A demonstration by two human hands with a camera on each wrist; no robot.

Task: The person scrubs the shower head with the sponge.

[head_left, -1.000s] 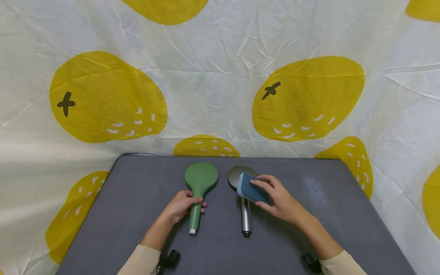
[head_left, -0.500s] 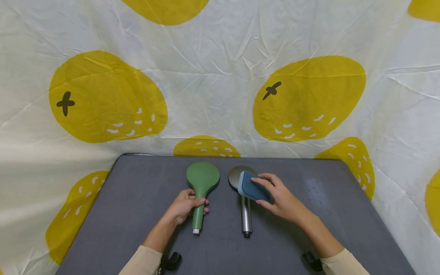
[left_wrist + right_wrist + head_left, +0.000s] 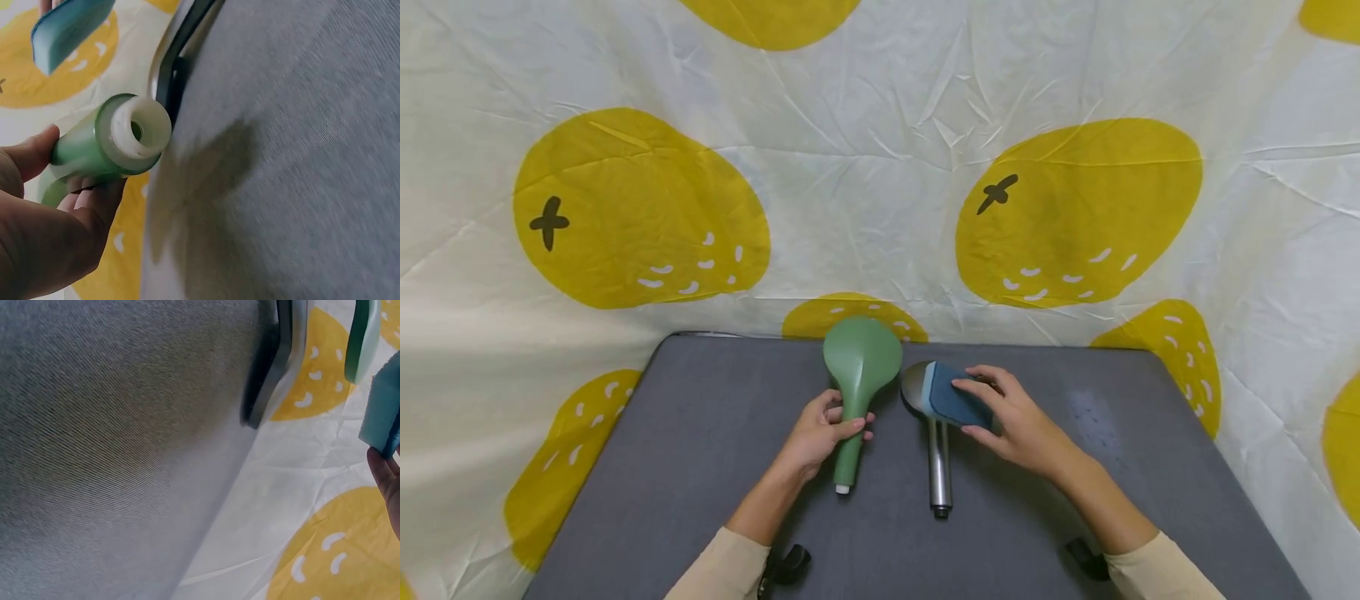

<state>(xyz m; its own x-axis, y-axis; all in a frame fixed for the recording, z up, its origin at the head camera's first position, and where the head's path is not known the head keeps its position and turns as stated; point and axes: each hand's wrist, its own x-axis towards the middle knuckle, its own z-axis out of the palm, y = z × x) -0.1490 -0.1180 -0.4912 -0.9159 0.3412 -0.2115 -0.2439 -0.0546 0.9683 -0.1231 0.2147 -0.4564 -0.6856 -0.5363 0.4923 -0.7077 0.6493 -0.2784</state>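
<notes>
My left hand (image 3: 822,433) grips the handle of a green shower head (image 3: 862,357), thumb across its front. It is lifted off the grey table, its round head overlapping the back edge in the head view. The handle's white hollow end (image 3: 142,127) faces the left wrist camera. In my right hand (image 3: 1026,421) is a blue two-tone sponge (image 3: 958,395), pinched between fingers and thumb. A silver shower head (image 3: 939,467) lies on the table, its round face partly hidden behind the sponge. The sponge hangs above the table in the right wrist view, apart from the green shower head.
The grey cloth-covered table (image 3: 700,433) ends at a curtain (image 3: 865,217) printed with yellow fruit. A damp-looking patch (image 3: 1093,425) marks the table at right. Black wrist straps (image 3: 792,565) show below both forearms.
My left hand has raised the green shower head and moved it right, toward the sponge. The right hand with the sponge has shifted slightly up and right. The silver shower head stays put.
</notes>
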